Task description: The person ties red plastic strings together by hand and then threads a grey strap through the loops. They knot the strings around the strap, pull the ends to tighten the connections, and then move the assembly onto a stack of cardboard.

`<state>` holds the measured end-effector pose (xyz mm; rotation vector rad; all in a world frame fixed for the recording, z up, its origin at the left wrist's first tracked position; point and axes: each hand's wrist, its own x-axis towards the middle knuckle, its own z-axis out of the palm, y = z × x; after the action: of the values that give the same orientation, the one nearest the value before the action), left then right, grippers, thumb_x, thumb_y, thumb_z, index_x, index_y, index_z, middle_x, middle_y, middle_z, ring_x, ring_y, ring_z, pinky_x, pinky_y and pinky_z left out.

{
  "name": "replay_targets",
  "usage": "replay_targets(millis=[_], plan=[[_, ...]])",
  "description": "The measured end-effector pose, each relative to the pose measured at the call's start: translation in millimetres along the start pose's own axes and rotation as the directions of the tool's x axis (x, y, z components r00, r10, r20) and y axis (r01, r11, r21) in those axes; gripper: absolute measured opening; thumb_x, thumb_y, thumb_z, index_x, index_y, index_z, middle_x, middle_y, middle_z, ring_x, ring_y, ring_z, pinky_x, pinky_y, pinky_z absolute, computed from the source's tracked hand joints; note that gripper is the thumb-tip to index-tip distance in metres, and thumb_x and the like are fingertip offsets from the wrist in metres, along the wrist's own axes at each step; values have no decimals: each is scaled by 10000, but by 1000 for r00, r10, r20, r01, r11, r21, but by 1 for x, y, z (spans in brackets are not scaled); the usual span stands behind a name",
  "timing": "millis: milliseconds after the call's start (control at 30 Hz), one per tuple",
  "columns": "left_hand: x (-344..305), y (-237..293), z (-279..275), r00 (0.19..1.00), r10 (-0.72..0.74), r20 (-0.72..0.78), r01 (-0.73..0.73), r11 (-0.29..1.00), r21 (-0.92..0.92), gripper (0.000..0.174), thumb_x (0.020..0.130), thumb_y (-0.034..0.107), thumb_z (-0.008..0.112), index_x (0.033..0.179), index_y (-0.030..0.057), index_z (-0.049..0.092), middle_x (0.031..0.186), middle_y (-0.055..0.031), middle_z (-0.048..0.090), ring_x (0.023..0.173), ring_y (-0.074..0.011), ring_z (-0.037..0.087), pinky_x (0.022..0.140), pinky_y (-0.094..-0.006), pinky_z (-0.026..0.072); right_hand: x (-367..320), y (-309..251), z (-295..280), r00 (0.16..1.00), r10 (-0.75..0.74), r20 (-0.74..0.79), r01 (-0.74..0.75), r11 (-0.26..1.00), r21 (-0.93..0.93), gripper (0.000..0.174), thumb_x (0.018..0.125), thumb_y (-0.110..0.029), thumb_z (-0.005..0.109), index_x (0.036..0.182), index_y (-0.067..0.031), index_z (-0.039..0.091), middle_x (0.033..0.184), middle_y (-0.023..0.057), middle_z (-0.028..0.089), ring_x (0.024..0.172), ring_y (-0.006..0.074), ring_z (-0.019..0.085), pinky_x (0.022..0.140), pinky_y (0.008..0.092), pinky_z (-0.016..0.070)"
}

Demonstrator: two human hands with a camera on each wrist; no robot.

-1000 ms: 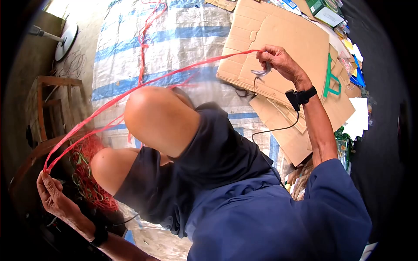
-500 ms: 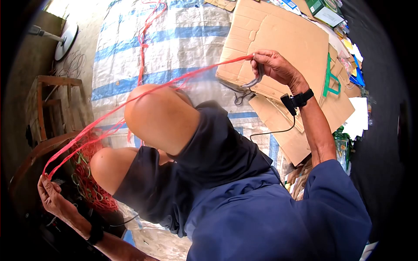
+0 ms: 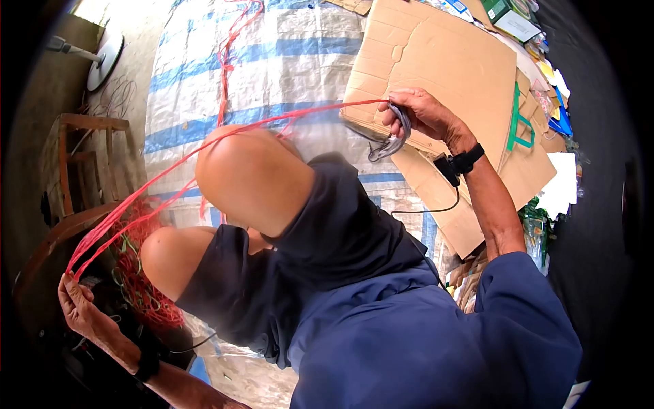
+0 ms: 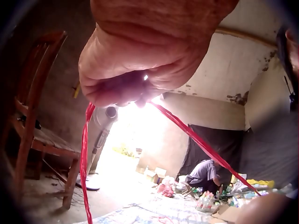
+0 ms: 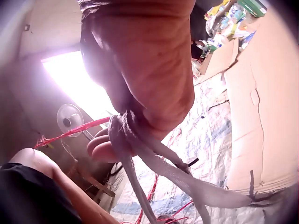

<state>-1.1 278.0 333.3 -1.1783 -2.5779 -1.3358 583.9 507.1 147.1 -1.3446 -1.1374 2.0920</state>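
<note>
A red plastic string [image 3: 327,108] stretches across the raised knee between the two hands. At the lower left, the left hand [image 3: 85,310] pinches it at a bend; two strands run from the fingertips, as the red string [image 4: 85,154] also shows in the left wrist view. On the other side, the right hand [image 3: 426,116] grips the far end of the string between thumb and fingers, over the cardboard. Soft grey strips [image 5: 182,179] are looped through the right hand's fingers and dangle below, their tips close to the cardboard edge.
Flattened cardboard [image 3: 436,61] lies stacked at the right on a blue-and-white striped tarp [image 3: 293,24]. A heap of tangled red string [image 3: 146,293] sits by the left knee, near a wooden chair [image 4: 42,140]. Another person [image 4: 203,173] crouches among bottles farther off.
The right hand has moved left and down towards the knees, keeping its grip on the red string. The grey strips hang farther out of it. The left hand stays nearly still.
</note>
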Motion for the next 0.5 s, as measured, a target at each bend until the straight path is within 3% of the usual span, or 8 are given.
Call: replay_targets(millis=[233, 367, 500], plan=[[4, -8, -6, 1000, 17, -2, -17, 1000, -14, 302, 1043, 274, 588, 1155, 10, 686, 699, 51, 441, 647, -40, 380, 589, -203, 305, 8, 6, -3, 995, 10, -94, -10, 1000, 7, 367, 1039, -262, 463, 1028, 60, 640, 888, 171, 732, 731, 252, 730, 702, 350, 620], [10, -14, -15, 999, -9, -42, 6, 998, -58, 312, 1045, 265, 584, 1184, 1, 677, 703, 53, 438, 655, -41, 381, 601, -205, 312, 11, 13, -14, 964, -134, -229, 102, 984, -146, 331, 1054, -286, 483, 1048, 8, 636, 893, 120, 734, 773, 203, 722, 736, 339, 609], [12, -17, -19, 997, -46, -55, 41, 995, -91, 310, 1045, 250, 583, 1199, -6, 664, 709, 50, 437, 657, -43, 378, 607, -205, 316, 13, 19, -35, 933, -144, -331, 125, 989, -77, 355, 1057, -348, 507, 1053, -16, 632, 896, 86, 720, 742, 168, 699, 709, 324, 597]])
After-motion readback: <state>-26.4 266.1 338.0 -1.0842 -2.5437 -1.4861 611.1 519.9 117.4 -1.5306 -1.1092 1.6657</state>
